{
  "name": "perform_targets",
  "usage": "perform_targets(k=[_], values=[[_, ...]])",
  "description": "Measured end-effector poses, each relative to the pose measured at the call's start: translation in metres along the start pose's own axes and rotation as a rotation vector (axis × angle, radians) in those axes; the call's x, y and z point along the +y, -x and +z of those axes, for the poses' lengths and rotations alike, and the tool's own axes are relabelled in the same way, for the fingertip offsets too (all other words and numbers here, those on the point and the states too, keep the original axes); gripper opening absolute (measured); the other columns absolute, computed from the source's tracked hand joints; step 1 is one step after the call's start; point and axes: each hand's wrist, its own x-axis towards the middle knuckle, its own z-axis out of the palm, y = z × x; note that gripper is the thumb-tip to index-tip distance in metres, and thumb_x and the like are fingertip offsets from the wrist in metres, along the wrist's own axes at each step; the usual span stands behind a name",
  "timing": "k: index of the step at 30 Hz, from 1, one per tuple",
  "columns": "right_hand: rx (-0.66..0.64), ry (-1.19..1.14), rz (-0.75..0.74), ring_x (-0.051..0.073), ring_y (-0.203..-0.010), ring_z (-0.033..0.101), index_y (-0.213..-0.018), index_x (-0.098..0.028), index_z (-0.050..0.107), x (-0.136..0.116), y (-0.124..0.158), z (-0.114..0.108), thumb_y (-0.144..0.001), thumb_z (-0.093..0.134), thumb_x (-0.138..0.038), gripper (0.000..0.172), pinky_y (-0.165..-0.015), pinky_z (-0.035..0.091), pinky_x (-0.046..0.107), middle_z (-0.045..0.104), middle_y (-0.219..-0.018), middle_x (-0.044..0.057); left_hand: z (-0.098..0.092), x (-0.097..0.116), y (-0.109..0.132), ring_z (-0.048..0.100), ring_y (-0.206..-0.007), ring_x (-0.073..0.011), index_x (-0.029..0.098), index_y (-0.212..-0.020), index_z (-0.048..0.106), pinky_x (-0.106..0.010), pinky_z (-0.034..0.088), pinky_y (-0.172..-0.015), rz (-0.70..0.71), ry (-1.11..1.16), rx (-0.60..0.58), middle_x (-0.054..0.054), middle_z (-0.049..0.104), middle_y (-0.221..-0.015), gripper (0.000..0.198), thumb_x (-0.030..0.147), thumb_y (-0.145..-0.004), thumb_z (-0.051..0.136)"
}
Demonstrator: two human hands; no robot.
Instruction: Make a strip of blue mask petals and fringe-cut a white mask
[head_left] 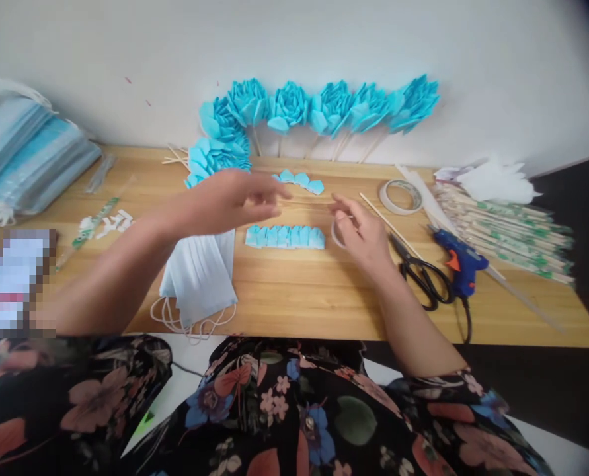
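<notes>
My right hand (pixel 366 238) is curled around a small pale ring, which looks like a roll of tape (pixel 338 233) and is partly hidden by the fingers. Across from it, my left hand (pixel 244 198) hovers over the table with thumb and fingers drawn toward each other. Motion blur hides whether a thin strip is between its fingertips. Below and between both hands lies a pleated strip of light blue petals (pixel 285 237). Farther back is a shorter row of blue petal pieces (pixel 301 180). Folded pale blue face masks (pixel 199 277) lie under my left forearm.
Blue flowers on sticks (pixel 289 107) lean along the wall. At right are a tape roll (pixel 402 197), black scissors (pixel 423 274), a blue glue gun (pixel 460 261) and wrapped chopsticks (pixel 512 231). Packed masks (pixel 31 152), white scraps (pixel 116 223) and a blurred-out phone (pixel 14 277) lie left.
</notes>
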Motion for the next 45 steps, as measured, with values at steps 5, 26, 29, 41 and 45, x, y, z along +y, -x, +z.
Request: perform_targets(k=[5,26,29,41,45], values=[[0.039,0.112,-0.072,0.027,-0.109,0.070,-0.125,-0.021,0.066,0.005,0.008,-0.025,-0.099,0.045,-0.034,0.036,-0.097,0.054,0.046,0.075,-0.117,0.010,0.024,-0.013,0.077,0.069,-0.095,-0.0220,0.029,-0.118,0.070,-0.032,0.050,-0.085,0.011,-0.236,-0.211,-0.005,0.075,-0.106,0.031,0.042,-0.097,0.052],[-0.021,0.448,-0.061,0.036,-0.125,0.059,-0.137,-0.018,0.056,0.013,0.039,-0.033,-0.093,0.051,-0.029,0.045,-0.105,0.046,0.056,0.065,-0.134,0.017,0.054,-0.060,0.141,0.066,-0.109,-0.0293,0.021,-0.111,0.070,-0.044,0.053,-0.092,-0.021,-0.405,0.136,-0.012,0.071,-0.119,0.030,0.039,-0.099,0.048],[-0.107,0.345,-0.092,0.031,-0.115,0.065,-0.125,-0.019,0.065,-0.006,0.022,-0.026,-0.096,0.048,-0.029,0.034,-0.099,0.050,0.049,0.071,-0.122,0.014,0.045,-0.047,0.125,0.066,-0.109,-0.0276,0.019,-0.113,0.070,-0.042,0.053,-0.094,0.012,-0.367,0.112,-0.013,0.071,-0.119,0.033,0.038,-0.100,0.046],[-0.542,0.391,-0.005,0.022,-0.089,0.071,-0.098,-0.025,0.076,-0.009,-0.047,-0.003,-0.092,0.061,-0.031,0.017,-0.069,0.044,0.030,0.080,-0.098,0.002,0.039,-0.057,0.020,0.067,-0.082,-0.0249,0.018,-0.081,0.069,-0.029,0.036,-0.062,-0.269,-0.583,-0.053,-0.011,0.075,-0.091,0.044,0.041,-0.100,0.037],[-0.517,0.344,0.008,0.020,-0.083,0.068,-0.092,-0.023,0.073,-0.005,-0.039,0.002,-0.092,0.062,-0.033,0.016,-0.066,0.040,0.029,0.078,-0.093,0.002,0.046,-0.056,0.009,0.064,-0.075,-0.0238,0.019,-0.078,0.066,-0.029,0.027,-0.057,-0.316,-0.528,-0.061,-0.010,0.075,-0.087,0.039,0.044,-0.097,0.043]])
